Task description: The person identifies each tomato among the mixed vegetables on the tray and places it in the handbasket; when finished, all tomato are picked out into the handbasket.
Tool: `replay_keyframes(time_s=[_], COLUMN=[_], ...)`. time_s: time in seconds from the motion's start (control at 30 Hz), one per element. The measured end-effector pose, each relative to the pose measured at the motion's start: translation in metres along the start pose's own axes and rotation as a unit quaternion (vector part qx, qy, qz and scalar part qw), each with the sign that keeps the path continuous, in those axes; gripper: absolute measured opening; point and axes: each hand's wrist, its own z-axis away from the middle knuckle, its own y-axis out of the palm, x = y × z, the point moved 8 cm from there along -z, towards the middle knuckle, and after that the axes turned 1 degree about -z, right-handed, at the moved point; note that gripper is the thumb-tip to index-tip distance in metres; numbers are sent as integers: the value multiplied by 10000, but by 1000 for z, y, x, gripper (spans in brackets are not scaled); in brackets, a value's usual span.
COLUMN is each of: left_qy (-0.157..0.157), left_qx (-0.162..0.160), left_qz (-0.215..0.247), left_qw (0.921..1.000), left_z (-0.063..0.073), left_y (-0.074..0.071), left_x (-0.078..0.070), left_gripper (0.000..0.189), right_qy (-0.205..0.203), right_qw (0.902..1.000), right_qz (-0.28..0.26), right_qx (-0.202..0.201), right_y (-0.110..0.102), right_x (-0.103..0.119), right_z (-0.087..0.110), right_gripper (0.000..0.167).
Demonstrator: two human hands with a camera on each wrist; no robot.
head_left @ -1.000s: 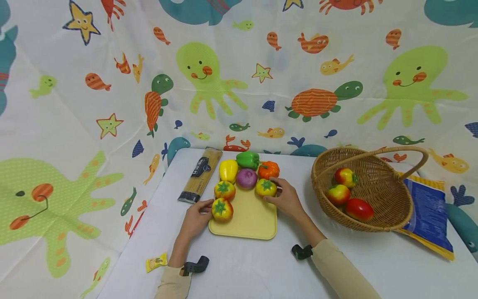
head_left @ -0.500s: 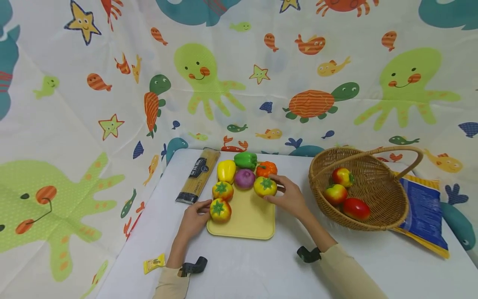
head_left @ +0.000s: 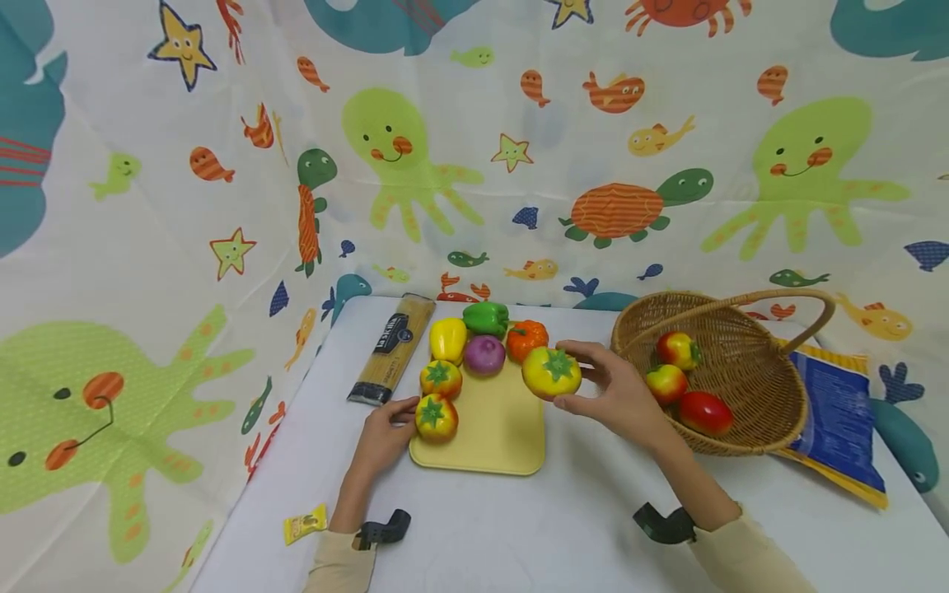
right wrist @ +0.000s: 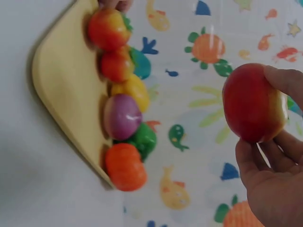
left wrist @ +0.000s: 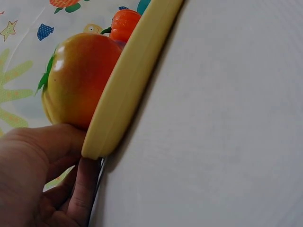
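Observation:
My right hand grips a red-and-yellow toy tomato with a green star-shaped top, raised beside the right side of the yellow tray. In the right wrist view, thumb and fingers hold the tomato from opposite sides. At the tray's left edge, my left hand pinches the rim, with the thumb close to another toy tomato. One more toy tomato sits behind that one. Along the tray's back lie a yellow pepper, purple onion, green pepper and orange pumpkin.
At right stands a wicker basket with a tall handle, holding 3 toy fruits. A blue packet lies partly behind it. A spaghetti pack is left of the tray; a small yellow sachet lies nearer the front.
My right hand has lifted the toy tomato off the tray's right side and carried it up and to the right. The left hand has stayed at the tray's edge.

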Motion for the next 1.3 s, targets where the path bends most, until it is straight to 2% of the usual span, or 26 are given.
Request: replay_keyframes(time_s=[0.27, 0.47, 0.63, 0.93, 1.3], left_qy=[-34, -42, -55, 58, 213], left_qx=[-34, -22, -6, 35, 186], left_qz=[-6, -14, -38, 52, 68], left_qw=[10000, 10000, 10000, 10000, 9996], left_z=[1, 0, 0, 3, 4], left_y=[-2, -2, -2, -4, -10], left_x=[-1, -2, -3, 0, 6], left_gripper=[43, 43, 43, 42, 42], right_qy=[-62, -65, 111, 739, 1189], right_qw=[9996, 9994, 9988, 9940, 9847], right_qz=[83, 49, 258, 606, 1067], right_qx=[-259, -336, -389, -526, -692], right_y=[-50, -83, -106, -141, -170], right_x=[26, 32, 25, 10, -14], right_z=[16, 30, 45, 66, 69], right_gripper=[67, 67, 70, 66, 61])
